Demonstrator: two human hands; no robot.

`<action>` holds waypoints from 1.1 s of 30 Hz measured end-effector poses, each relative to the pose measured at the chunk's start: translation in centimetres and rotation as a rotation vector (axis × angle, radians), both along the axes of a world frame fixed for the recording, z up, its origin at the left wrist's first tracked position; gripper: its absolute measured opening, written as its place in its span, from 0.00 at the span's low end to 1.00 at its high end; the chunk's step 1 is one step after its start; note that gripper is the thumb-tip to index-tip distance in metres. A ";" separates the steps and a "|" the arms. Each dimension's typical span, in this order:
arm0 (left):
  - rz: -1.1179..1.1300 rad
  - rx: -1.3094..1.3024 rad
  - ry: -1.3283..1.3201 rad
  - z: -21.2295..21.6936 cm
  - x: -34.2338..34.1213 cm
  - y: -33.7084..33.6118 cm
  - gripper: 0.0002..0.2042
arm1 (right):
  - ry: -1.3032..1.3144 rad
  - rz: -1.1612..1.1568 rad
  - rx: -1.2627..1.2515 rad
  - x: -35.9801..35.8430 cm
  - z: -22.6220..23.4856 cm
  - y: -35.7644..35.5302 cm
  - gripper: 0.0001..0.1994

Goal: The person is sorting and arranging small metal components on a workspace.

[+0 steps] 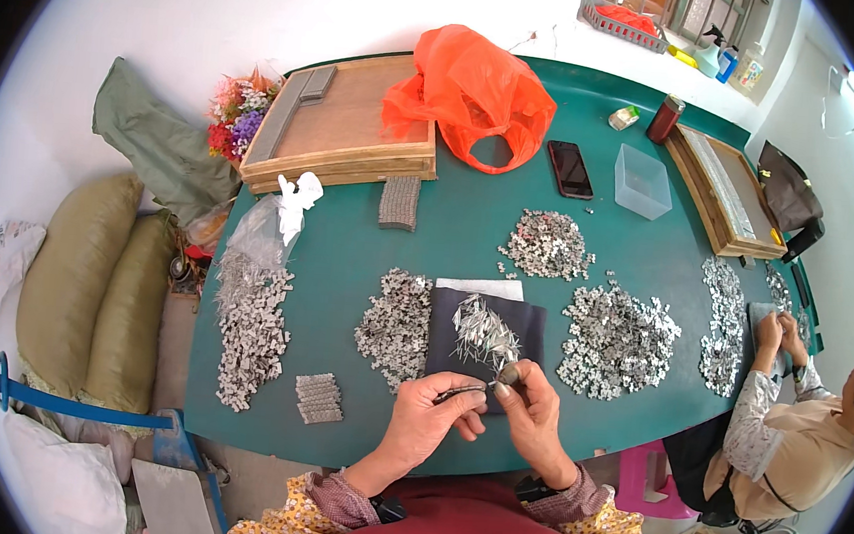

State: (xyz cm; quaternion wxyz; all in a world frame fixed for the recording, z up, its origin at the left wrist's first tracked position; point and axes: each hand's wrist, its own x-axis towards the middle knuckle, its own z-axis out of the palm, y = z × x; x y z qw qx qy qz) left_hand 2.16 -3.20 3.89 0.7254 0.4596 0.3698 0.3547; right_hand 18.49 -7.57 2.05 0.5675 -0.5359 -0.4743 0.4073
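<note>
Green tabletop (470, 230) carries heaps of small metal pieces. Left hand (431, 408) pinches a thin metal strip (459, 392) in a clenched grip; right hand (533, 416) grasps a small piece (509, 374) just above a dark cloth (488, 322).

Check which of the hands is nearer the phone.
Right. The right hand sits almost straight below the phone; the left hand is further left of it.

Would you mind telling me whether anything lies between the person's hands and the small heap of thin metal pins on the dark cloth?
Nothing visible does. The left hand and right hand sit at the near edge of the dark cloth, each pinching a small metal part, and the pins lie just beyond the fingertips over bare cloth.
</note>
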 end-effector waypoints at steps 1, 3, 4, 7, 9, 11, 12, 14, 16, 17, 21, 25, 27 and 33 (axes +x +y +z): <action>0.009 -0.043 -0.039 0.0 0.0 0.0 0.08 | -0.054 -0.002 0.047 -0.1 -0.3 0.1 0.05; 0.019 -0.085 -0.076 -0.1 -0.2 0.0 0.08 | -0.107 -0.003 0.095 -0.1 -0.5 0.3 0.05; 0.042 -0.126 -0.113 -0.3 -0.3 0.1 0.08 | -0.323 -0.011 0.254 0.0 -0.3 0.7 0.06; 0.054 -0.171 -0.156 -0.8 -0.3 0.2 0.09 | -0.578 0.009 0.431 0.3 -0.1 0.8 0.08; 0.049 -0.176 -0.162 -1.0 -0.4 0.1 0.09 | -0.613 0.042 0.452 0.3 -0.3 0.6 0.10; 0.048 -0.137 -0.155 -1.1 -0.4 0.0 0.08 | -0.395 0.077 0.286 0.1 -0.8 0.3 0.08; 0.050 -0.138 -0.154 -1.2 -0.4 -0.1 0.08 | -0.393 0.078 0.285 -0.1 -0.6 0.1 0.08; 0.053 -0.041 -0.080 -1.4 -0.3 -0.1 0.08 | 0.118 0.079 -0.050 -0.6 0.0 -0.2 0.06; 0.049 -0.023 -0.057 -1.7 -0.1 -0.3 0.08 | 0.141 0.066 -0.084 -0.6 -0.5 -0.1 0.05; 0.048 -0.004 -0.035 -1.9 -0.1 -0.4 0.08 | 0.163 0.056 -0.117 -0.6 -0.8 0.0 0.04; 0.063 0.003 -0.040 -2.2 -0.1 -0.6 0.08 | 0.275 0.027 -0.118 -1.1 -1.0 0.3 0.05; 0.079 -0.051 -0.043 -1.8 -0.3 -0.5 0.07 | 0.028 -0.032 -0.063 -1.2 -1.0 0.1 0.07; 0.065 -0.056 -0.029 -1.8 -0.3 -0.5 0.07 | -0.063 -0.029 -0.026 -1.2 -0.8 0.0 0.08; 0.031 -0.023 -0.011 -2.3 -0.6 -0.3 0.07 | -0.306 -0.028 0.085 -1.3 -0.9 0.1 0.08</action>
